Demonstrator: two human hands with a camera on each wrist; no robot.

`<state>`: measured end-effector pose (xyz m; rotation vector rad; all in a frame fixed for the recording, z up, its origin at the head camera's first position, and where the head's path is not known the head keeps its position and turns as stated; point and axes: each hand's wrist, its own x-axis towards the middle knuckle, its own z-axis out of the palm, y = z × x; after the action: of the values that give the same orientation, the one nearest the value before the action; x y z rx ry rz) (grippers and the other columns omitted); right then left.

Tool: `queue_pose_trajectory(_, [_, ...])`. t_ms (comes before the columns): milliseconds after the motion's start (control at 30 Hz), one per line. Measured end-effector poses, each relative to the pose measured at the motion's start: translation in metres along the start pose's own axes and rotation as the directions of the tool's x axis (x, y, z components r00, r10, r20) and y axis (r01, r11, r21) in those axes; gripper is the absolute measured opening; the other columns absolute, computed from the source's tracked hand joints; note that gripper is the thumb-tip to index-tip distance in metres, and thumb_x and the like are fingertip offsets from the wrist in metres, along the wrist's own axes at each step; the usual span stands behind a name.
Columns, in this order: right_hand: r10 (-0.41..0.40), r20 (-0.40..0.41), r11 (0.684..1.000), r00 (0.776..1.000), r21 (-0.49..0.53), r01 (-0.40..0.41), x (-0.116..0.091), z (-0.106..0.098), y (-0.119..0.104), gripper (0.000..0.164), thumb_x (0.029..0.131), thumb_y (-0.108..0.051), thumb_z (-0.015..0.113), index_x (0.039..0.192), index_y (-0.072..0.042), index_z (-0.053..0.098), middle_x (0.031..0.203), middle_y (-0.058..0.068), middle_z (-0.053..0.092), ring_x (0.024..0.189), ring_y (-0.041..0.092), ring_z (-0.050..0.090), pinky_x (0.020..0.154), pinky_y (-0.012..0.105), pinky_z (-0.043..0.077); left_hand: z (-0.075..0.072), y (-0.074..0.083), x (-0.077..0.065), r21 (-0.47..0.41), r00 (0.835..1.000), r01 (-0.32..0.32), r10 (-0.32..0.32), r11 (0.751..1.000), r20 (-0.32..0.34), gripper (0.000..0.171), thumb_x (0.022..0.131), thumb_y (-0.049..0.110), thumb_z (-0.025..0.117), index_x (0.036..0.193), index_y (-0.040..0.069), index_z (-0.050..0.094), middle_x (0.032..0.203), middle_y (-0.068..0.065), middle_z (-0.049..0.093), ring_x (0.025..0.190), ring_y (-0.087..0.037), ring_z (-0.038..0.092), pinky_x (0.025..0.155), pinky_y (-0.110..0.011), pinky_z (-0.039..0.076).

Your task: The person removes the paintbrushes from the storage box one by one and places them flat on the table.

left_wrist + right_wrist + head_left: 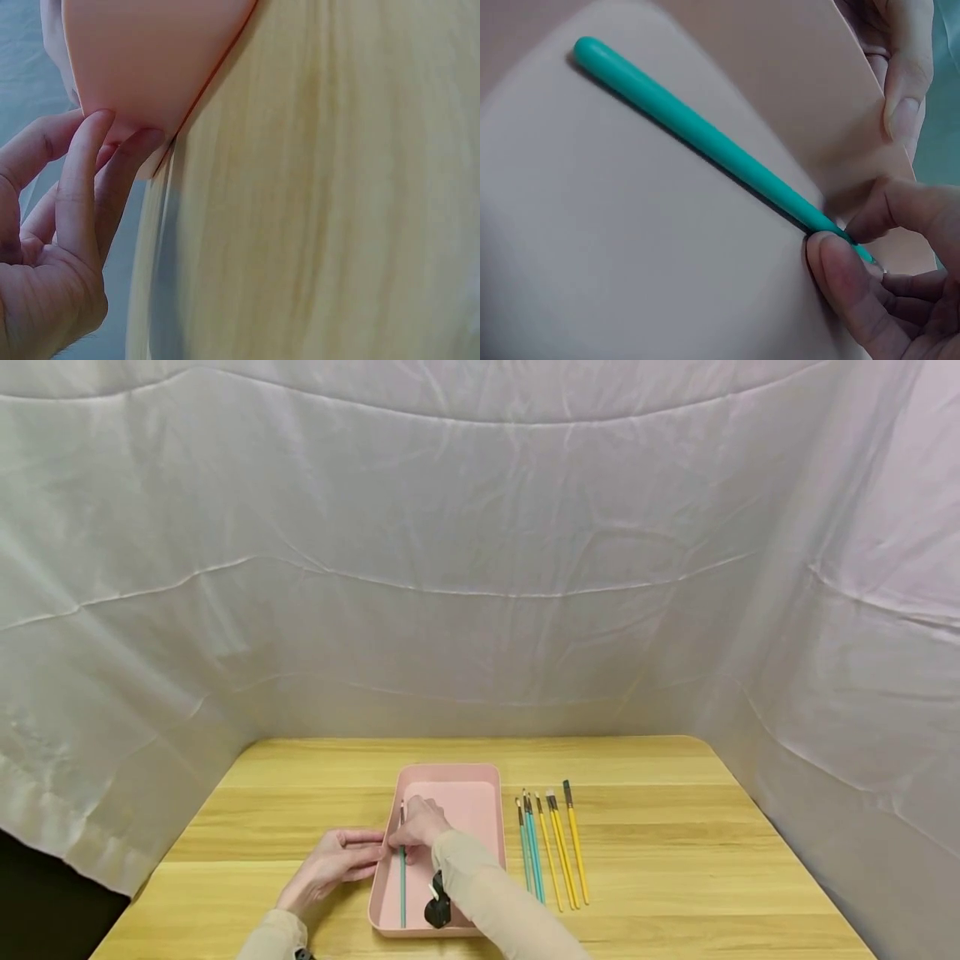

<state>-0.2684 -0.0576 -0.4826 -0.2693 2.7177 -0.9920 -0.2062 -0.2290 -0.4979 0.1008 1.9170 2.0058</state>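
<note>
My right hand (422,823) is inside the pink tray (476,814). Between thumb and finger it pinches a teal-handled paintbrush (705,142) near the thin end of the handle. The brush lies lengthwise along the tray's left side, its rounded handle end toward me. Part of its bristle end is behind the fingers in the right wrist view. At the tray's left side, my left hand (333,864) rests its extended fingers (82,180) against the outer wall, fingertips close to the rim.
Right of the tray, several teal brushes (533,852) and yellow brushes (562,852) lie side by side, bristles pointing away. All of this is on a wooden table (675,843). Grey cloth (480,652) hangs behind it. A black wrist device (438,906) sits under the right sleeve.
</note>
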Motion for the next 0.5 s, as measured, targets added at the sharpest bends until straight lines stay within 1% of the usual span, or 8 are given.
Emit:
queue_pose_trajectory(67, [0.007, -0.002, 1.000, 1.000, 0.012, -0.007, -0.001, 0.000, 0.001, 0.030, 0.073, -0.011, 0.083, 0.054, -0.009, 0.060, 0.041, 0.004, 0.060, 0.035, 0.013, 0.058, 0.067, 0.017, 0.057, 0.001, 0.000, -0.001, 0.007, 1.000, -0.003, 0.003, 1.000, -0.003, 0.052, 0.094, 0.001, 0.067, 0.136, -0.021, 0.046, 0.111, -0.010, 0.076, 0.093, -0.009, 0.072, 0.082, -0.023, 0.064])
queue_pose_trajectory(133, [0.007, 0.001, 0.999, 1.000, 0.046, -0.007, -0.001, 0.000, 0.003, 0.030, 0.074, -0.011, 0.083, 0.055, -0.008, 0.060, 0.040, 0.003, 0.058, 0.034, 0.012, 0.056, 0.060, 0.015, 0.056, 0.001, 0.001, -0.001, 0.016, 1.000, -0.005, 0.005, 1.000, -0.007, 0.052, 0.094, 0.001, 0.066, 0.136, -0.021, 0.046, 0.112, -0.012, 0.076, 0.093, -0.010, 0.072, 0.083, -0.023, 0.064])
queue_pose_trajectory(200, [0.003, -0.002, 0.998, 1.000, 0.059, -0.003, 0.000, 0.001, 0.005, 0.030, 0.075, -0.013, 0.083, 0.056, -0.009, 0.060, 0.039, 0.000, 0.055, 0.032, 0.010, 0.053, 0.059, 0.013, 0.053, 0.002, 0.001, -0.001, 0.023, 1.000, -0.003, 0.004, 1.000, -0.012, 0.052, 0.094, 0.001, 0.066, 0.136, -0.021, 0.046, 0.113, -0.013, 0.075, 0.093, -0.010, 0.072, 0.083, -0.024, 0.064])
queue_pose_trajectory(233, [-0.005, 0.002, 0.997, 1.000, 0.072, 0.004, 0.000, 0.000, 0.006, 0.030, 0.075, -0.014, 0.083, 0.056, -0.009, 0.061, 0.040, 0.001, 0.056, 0.033, 0.009, 0.053, 0.060, 0.013, 0.053, 0.002, 0.002, -0.001, 0.027, 1.000, -0.003, 0.003, 1.000, -0.013, 0.052, 0.094, 0.002, 0.066, 0.136, -0.021, 0.046, 0.114, -0.014, 0.075, 0.093, -0.010, 0.072, 0.083, -0.024, 0.064])
queue_pose_trajectory(333, [-0.024, 0.045, 0.987, 0.999, 0.157, 0.016, -0.002, -0.004, 0.008, 0.027, 0.080, -0.013, 0.080, 0.059, -0.006, 0.065, 0.048, 0.009, 0.064, 0.037, 0.014, 0.060, 0.061, 0.013, 0.057, 0.001, 0.002, 0.000, 0.030, 1.000, -0.001, 0.001, 1.000, -0.016, 0.052, 0.094, 0.001, 0.066, 0.136, -0.021, 0.046, 0.112, -0.013, 0.076, 0.092, -0.010, 0.072, 0.083, -0.023, 0.064])
queue_pose_trajectory(400, [-0.029, 0.086, 0.976, 0.996, 0.216, 0.009, -0.005, -0.008, 0.009, 0.025, 0.083, -0.011, 0.077, 0.061, -0.003, 0.067, 0.057, 0.016, 0.070, 0.044, 0.019, 0.067, 0.064, 0.014, 0.059, 0.001, 0.002, 0.000, 0.026, 1.000, 0.000, 0.000, 1.000, -0.014, 0.051, 0.094, 0.002, 0.066, 0.136, -0.021, 0.046, 0.111, -0.012, 0.076, 0.092, -0.010, 0.072, 0.083, -0.023, 0.064])
queue_pose_trajectory(433, [-0.028, 0.110, 0.966, 0.994, 0.258, -0.001, -0.006, -0.010, 0.010, 0.023, 0.084, -0.008, 0.075, 0.063, 0.000, 0.068, 0.063, 0.019, 0.072, 0.049, 0.022, 0.070, 0.064, 0.017, 0.061, 0.001, 0.001, 0.000, 0.024, 1.000, 0.001, 0.000, 1.000, -0.013, 0.051, 0.094, 0.002, 0.066, 0.135, -0.021, 0.046, 0.111, -0.012, 0.076, 0.092, -0.009, 0.072, 0.083, -0.023, 0.064])
queue_pose_trajectory(500, [-0.019, 0.147, 0.950, 0.989, 0.312, -0.028, -0.008, -0.013, 0.012, 0.021, 0.086, -0.005, 0.071, 0.066, 0.003, 0.068, 0.068, 0.023, 0.073, 0.054, 0.025, 0.072, 0.062, 0.022, 0.064, 0.001, 0.001, -0.001, 0.017, 1.000, 0.004, -0.004, 1.000, -0.015, 0.050, 0.094, 0.001, 0.066, 0.135, -0.021, 0.047, 0.110, -0.011, 0.077, 0.091, -0.009, 0.073, 0.083, -0.023, 0.064])
